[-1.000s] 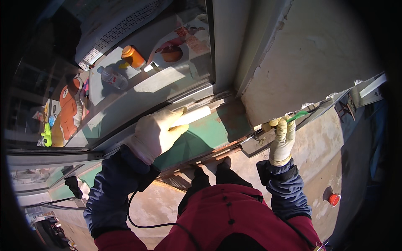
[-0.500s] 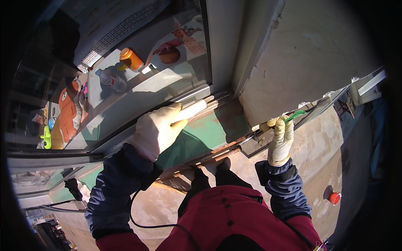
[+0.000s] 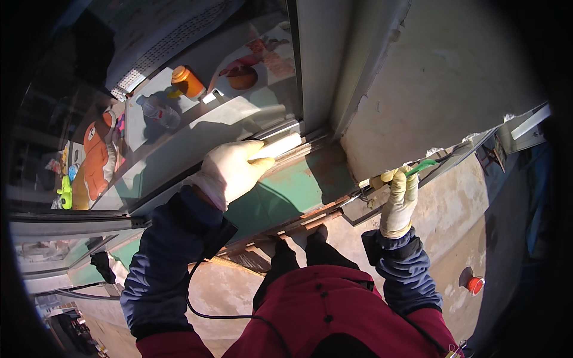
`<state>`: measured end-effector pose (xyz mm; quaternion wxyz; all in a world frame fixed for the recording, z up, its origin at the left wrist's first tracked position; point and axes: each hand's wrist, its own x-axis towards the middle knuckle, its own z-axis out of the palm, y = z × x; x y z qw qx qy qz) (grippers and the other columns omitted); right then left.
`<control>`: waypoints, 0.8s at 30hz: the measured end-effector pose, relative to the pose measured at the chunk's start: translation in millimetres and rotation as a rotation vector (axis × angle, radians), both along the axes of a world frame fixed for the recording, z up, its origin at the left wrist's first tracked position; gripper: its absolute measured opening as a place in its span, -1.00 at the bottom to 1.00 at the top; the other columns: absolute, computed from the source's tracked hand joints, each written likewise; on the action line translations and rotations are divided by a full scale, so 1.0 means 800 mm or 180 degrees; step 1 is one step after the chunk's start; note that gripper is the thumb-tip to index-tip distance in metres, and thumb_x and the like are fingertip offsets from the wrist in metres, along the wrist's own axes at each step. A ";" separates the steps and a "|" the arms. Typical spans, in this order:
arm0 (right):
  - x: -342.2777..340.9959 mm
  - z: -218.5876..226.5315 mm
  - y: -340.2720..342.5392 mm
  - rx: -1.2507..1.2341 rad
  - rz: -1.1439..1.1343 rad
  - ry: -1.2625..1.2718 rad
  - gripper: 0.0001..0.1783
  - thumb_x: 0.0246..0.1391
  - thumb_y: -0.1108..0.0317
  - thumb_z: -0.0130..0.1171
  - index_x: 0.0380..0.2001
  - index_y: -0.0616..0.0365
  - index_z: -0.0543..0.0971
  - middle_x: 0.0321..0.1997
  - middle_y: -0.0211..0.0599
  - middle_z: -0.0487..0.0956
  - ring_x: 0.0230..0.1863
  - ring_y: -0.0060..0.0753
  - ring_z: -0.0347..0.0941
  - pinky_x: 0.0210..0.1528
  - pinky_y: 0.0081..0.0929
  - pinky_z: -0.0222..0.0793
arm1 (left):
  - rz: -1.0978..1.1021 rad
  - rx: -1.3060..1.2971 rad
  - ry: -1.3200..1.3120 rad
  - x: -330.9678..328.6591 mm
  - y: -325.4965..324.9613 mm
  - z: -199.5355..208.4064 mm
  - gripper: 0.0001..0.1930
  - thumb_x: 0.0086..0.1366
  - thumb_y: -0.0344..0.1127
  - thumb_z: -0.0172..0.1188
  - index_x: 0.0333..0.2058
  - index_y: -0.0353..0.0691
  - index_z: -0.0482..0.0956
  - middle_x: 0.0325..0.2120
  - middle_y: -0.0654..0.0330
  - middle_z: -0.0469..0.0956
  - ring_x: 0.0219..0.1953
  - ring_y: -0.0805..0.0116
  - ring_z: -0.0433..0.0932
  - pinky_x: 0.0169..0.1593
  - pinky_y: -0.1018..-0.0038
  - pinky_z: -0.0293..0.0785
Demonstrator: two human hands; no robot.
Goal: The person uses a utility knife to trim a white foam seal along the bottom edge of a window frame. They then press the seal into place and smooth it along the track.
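My left hand (image 3: 230, 170), in a pale glove, is closed around a white oblong piece (image 3: 280, 148). It sits at the window's bottom track (image 3: 286, 130), above a green-painted sill (image 3: 262, 206). To the right, my right hand (image 3: 400, 206), gloved in the same pale colour, is raised at the lower edge of a rough plastered wall (image 3: 441, 89). Its fingers are closed on a slim green piece (image 3: 422, 166) that points up and right. The green piece's other end is hidden by the fingers, so I cannot tell its kind.
Behind the glass stand an orange jar (image 3: 188, 82), a clear plastic bottle (image 3: 158, 111) and a brown bowl (image 3: 242, 77). A black cable (image 3: 230, 322) hangs between my left sleeve and my body. An orange-red round object (image 3: 476, 285) is on the floor at right.
My left hand has slid a little right and up along the window track with the white piece. The right hand has hardly moved.
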<state>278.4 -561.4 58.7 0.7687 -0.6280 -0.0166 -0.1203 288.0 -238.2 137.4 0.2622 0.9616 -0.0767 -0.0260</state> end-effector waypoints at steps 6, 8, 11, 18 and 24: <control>0.002 -0.008 -0.005 0.0254 0.0150 0.0142 -0.75 0.51 0.20 0.12 -0.01 0.16 0.56 -0.23 -0.43 0.64 -0.22 -0.51 0.57 -0.10 -0.50 0.51 | -0.0200 0.0267 -0.0827 -0.015 -0.011 -0.003 -0.61 0.22 -0.28 0.49 -0.01 -0.30 0.71 -0.23 -0.08 0.74 -0.24 0.02 0.76 -0.17 0.29 0.69; 0.000 -0.007 -0.007 0.0246 0.0226 0.0114 -0.73 0.50 0.18 0.12 -0.01 0.16 0.56 -0.24 -0.43 0.64 -0.23 -0.51 0.58 -0.12 -0.49 0.51 | -0.0164 0.0351 -0.0675 -0.018 -0.013 0.001 -0.60 0.21 -0.28 0.49 0.00 -0.31 0.71 -0.24 -0.07 0.74 -0.24 0.02 0.76 -0.17 0.30 0.69; 0.001 -0.005 -0.007 0.0082 0.0184 0.0065 -0.73 0.51 0.17 0.12 -0.02 0.16 0.56 -0.24 -0.42 0.64 -0.25 -0.51 0.57 -0.14 -0.48 0.52 | -0.0183 0.0372 -0.0713 -0.017 -0.014 0.001 -0.58 0.21 -0.28 0.49 0.02 -0.30 0.70 -0.26 -0.05 0.74 -0.25 0.04 0.76 -0.17 0.31 0.69; 0.003 -0.001 -0.006 -0.0046 0.0167 0.0021 -0.73 0.51 0.16 0.12 -0.02 0.15 0.56 -0.23 -0.43 0.63 -0.25 -0.51 0.55 -0.11 -0.48 0.51 | -0.0347 0.0170 -0.1232 -0.016 -0.002 -0.017 -0.56 0.19 -0.29 0.52 0.03 -0.29 0.70 -0.28 -0.02 0.74 -0.28 0.09 0.76 -0.18 0.34 0.70; 0.001 0.005 -0.002 0.0106 0.0118 0.0077 -0.75 0.49 0.15 0.14 -0.04 0.11 0.57 -0.23 -0.45 0.63 -0.25 -0.50 0.56 -0.10 -0.47 0.50 | -0.0510 0.0161 -0.1710 -0.026 0.003 -0.023 -0.54 0.19 -0.29 0.52 0.07 -0.24 0.71 -0.30 0.03 0.73 -0.33 0.17 0.74 -0.23 0.35 0.68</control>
